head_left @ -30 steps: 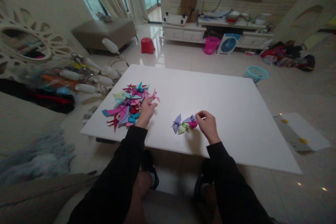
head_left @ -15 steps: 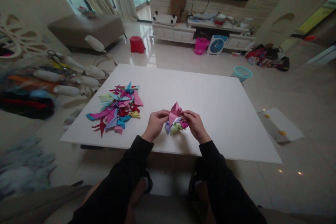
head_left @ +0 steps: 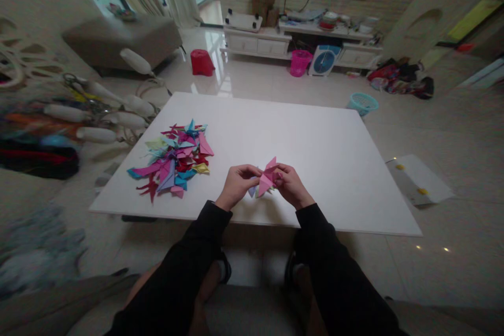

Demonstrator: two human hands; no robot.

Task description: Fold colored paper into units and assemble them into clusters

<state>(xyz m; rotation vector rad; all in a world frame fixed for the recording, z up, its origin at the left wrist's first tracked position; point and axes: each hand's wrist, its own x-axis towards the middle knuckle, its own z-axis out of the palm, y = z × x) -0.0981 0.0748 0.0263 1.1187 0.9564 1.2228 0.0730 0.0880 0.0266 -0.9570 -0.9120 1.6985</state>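
Between my two hands, above the front middle of the white table (head_left: pixel 315 142), is a pink origami crane (head_left: pixel 267 177) with its wings spread. My left hand (head_left: pixel 237 182) pinches its left side with thumb and forefinger. On the other side, the fingers of my right hand (head_left: pixel 290 185) are closed on it. Partly hidden behind and below it lie a few more folded papers, among them a lilac one (head_left: pixel 252 190). Farther left on the table is a loose pile of colourful folded paper cranes (head_left: pixel 173 160) in pink, blue, red, purple and yellow.
A chandelier with white lamp tubes (head_left: pixel 98 135) stands close to the table's left edge. Beyond the table are a red stool (head_left: pixel 202 62), a pink bin (head_left: pixel 300 63) and a blue basket (head_left: pixel 363 103). A white board (head_left: pixel 419 181) lies on the floor at right.
The pink crane has turned in my hands, and its wings now stand upright and slanted. It covers more of the papers beneath. My view has shifted slightly.
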